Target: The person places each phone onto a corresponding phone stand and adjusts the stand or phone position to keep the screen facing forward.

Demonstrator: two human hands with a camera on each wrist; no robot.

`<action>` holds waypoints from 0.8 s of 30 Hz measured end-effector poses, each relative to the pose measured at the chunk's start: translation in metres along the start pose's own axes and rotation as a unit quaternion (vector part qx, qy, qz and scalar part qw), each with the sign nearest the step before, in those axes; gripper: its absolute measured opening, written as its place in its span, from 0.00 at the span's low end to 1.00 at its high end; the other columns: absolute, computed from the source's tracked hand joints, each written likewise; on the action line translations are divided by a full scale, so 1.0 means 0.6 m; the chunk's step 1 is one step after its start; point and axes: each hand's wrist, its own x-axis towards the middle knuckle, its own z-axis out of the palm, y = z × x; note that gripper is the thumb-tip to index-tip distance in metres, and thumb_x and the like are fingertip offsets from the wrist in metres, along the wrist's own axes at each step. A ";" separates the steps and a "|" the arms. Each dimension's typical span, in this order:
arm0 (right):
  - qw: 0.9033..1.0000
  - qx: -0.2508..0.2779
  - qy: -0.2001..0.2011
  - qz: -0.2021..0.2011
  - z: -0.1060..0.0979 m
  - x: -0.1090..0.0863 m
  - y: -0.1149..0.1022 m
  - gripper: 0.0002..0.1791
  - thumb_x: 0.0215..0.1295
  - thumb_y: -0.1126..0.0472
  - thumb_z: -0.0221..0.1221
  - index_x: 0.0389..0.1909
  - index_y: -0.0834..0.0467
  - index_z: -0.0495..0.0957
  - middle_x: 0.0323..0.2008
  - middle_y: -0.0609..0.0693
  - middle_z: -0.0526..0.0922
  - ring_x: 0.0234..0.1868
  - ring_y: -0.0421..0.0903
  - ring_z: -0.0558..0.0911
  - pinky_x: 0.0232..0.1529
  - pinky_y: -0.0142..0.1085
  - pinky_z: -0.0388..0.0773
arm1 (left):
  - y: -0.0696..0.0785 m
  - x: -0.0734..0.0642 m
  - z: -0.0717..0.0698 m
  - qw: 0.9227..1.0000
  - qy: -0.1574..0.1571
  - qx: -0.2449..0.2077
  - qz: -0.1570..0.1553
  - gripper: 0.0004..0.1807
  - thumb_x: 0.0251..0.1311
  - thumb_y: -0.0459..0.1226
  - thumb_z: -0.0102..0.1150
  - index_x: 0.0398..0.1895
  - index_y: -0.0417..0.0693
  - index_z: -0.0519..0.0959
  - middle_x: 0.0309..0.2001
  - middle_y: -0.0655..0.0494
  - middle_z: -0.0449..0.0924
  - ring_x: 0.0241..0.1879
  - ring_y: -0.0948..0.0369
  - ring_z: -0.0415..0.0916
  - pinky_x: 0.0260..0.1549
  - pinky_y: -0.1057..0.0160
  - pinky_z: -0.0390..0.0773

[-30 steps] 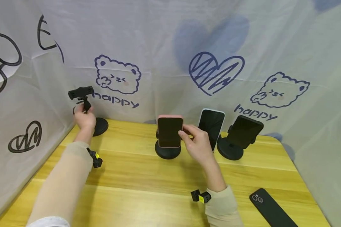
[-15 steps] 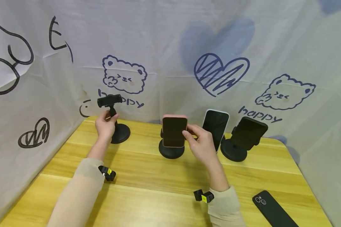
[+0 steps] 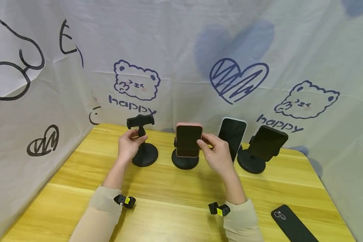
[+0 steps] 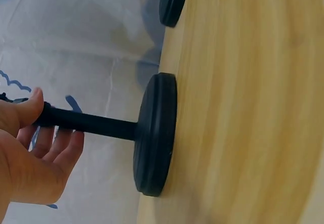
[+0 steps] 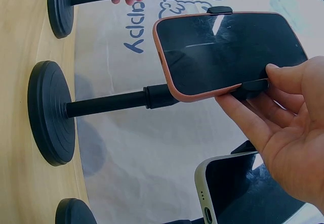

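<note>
My left hand (image 3: 128,147) pinches the stem of an empty black phone stand (image 3: 146,156) just below its clamp. In the left wrist view the stem (image 4: 104,125) runs straight to a round base that is right at the tabletop. My right hand (image 3: 216,151) grips the side of a phone in a pink case (image 3: 189,140), which sits upright in a second stand. The right wrist view has the thumb on the edge of the screen beside the clamp's black arm (image 5: 252,88), fingers behind the phone. That stand's round base (image 5: 51,114) rests on the table.
Right of my right hand, a white-cased phone (image 3: 235,134) and a black phone (image 3: 266,144) are in stands. Another black phone (image 3: 293,223) lies face down at the front right of the wooden table (image 3: 160,205). A printed curtain (image 3: 181,47) hangs behind.
My left hand has brought the empty stand rightward and toward me, beside the pink-cased phone. My right hand keeps its grip there. The head view has turned slightly left.
</note>
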 end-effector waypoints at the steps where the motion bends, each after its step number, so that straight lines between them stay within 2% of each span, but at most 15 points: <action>1: 1.000 0.000 -0.001 0.001 0.000 0.000 -0.001 0.11 0.72 0.67 0.64 0.52 0.64 0.86 0.45 0.58 0.88 0.46 0.55 0.88 0.43 0.49 0.88 | 0.002 -0.005 0.001 1.000 -0.009 0.002 -0.003 0.21 0.67 0.32 0.69 0.60 0.33 0.78 0.57 0.34 0.80 0.57 0.43 0.81 0.64 0.50 0.77; 8: 1.000 -0.010 -0.001 0.015 0.001 -0.001 -0.007 0.11 0.72 0.67 0.64 0.52 0.64 0.86 0.45 0.58 0.88 0.47 0.55 0.88 0.44 0.50 0.88 | 0.009 -0.032 0.006 0.997 -0.076 0.008 -0.008 0.22 0.66 0.33 0.70 0.60 0.35 0.78 0.53 0.37 0.81 0.51 0.47 0.81 0.64 0.47 0.76; 15: 0.999 -0.015 -0.004 0.028 -0.002 -0.001 -0.010 0.11 0.71 0.68 0.65 0.51 0.64 0.86 0.46 0.59 0.88 0.49 0.56 0.88 0.45 0.52 0.88 | 0.022 -0.052 0.009 0.991 -0.128 0.039 -0.015 0.19 0.63 0.33 0.73 0.54 0.37 0.80 0.48 0.43 0.80 0.44 0.50 0.77 0.54 0.53 0.77; 19: 0.999 -0.013 -0.012 0.030 -0.002 0.000 -0.013 0.11 0.71 0.68 0.64 0.51 0.64 0.86 0.45 0.58 0.87 0.49 0.57 0.87 0.46 0.53 0.87 | 0.029 -0.058 0.009 0.989 -0.139 0.054 -0.015 0.17 0.62 0.34 0.73 0.52 0.39 0.80 0.46 0.45 0.79 0.43 0.50 0.74 0.49 0.55 0.75; 24: 0.999 -0.013 -0.024 0.041 0.001 -0.002 -0.019 0.11 0.72 0.67 0.64 0.52 0.63 0.85 0.48 0.58 0.87 0.52 0.57 0.87 0.48 0.53 0.87 | 0.031 -0.063 0.004 0.987 -0.146 0.060 -0.026 0.18 0.63 0.33 0.73 0.54 0.38 0.81 0.48 0.44 0.80 0.44 0.50 0.76 0.53 0.52 0.78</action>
